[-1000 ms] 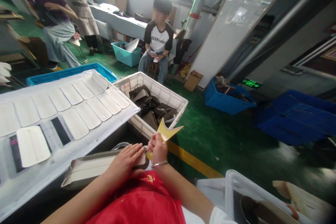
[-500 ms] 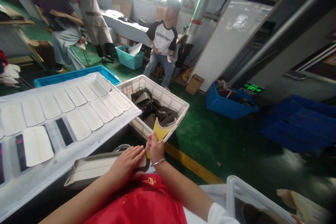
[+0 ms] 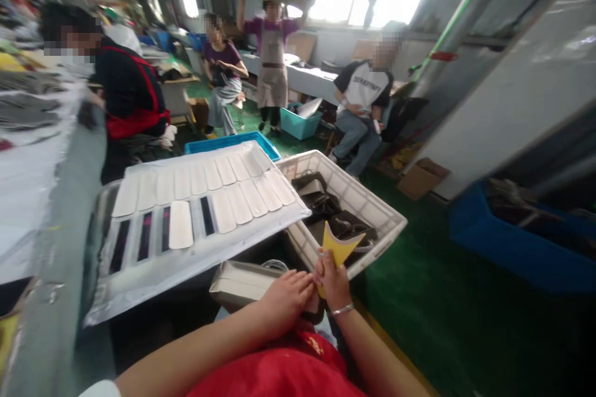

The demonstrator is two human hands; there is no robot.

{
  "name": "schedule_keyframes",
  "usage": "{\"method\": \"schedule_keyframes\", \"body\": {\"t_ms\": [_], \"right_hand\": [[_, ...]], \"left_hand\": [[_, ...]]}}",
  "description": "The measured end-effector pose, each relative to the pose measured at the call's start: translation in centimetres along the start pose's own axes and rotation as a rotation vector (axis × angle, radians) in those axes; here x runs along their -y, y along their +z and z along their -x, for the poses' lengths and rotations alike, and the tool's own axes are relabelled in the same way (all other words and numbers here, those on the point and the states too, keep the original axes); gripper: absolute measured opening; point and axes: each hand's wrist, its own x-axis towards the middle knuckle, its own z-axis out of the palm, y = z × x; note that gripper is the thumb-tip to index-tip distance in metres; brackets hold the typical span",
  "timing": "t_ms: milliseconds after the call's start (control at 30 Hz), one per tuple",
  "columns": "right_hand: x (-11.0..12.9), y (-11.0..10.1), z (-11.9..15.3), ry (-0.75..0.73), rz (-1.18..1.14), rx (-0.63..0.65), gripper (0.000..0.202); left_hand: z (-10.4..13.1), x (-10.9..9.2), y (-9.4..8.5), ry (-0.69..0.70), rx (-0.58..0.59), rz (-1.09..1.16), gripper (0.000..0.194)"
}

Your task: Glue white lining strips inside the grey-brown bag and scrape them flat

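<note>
A yellow piece (image 3: 339, 247) with a curved, two-pointed top stands up out of my right hand (image 3: 333, 282), whose fingers are wrapped round its narrow lower part. My left hand (image 3: 286, 298) lies flat on a grey-brown item with a pale inner face (image 3: 239, 282), on my lap, its fingers stretched out and reaching beside the right hand. To the left, a board covered in white sheeting (image 3: 246, 242) carries rows of white rounded panels (image 3: 180, 225) and several dark strips (image 3: 207, 215).
A white crate (image 3: 395, 229) with dark items stands just beyond my right hand. Behind the board is a blue bin (image 3: 233, 142). A blue tub (image 3: 512, 254) is at the right, a grey-edged table (image 3: 69, 229) at the left. Several people sit or stand farther back.
The view has swung left, so the board, crate and hands appear farther right, and another person and a table show at the left. Both hands keep nearly the same pose.
</note>
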Motion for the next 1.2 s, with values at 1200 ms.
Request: {"method": "schedule_keyframes", "body": {"t_ms": [1200], "right_hand": [[-2.6,25.9,-9.0,-1.045,1.487,1.720,0.049]], "left_hand": [[12.9,15.9,-2.8,-0.723,-0.383,1.579,0.041]]}}
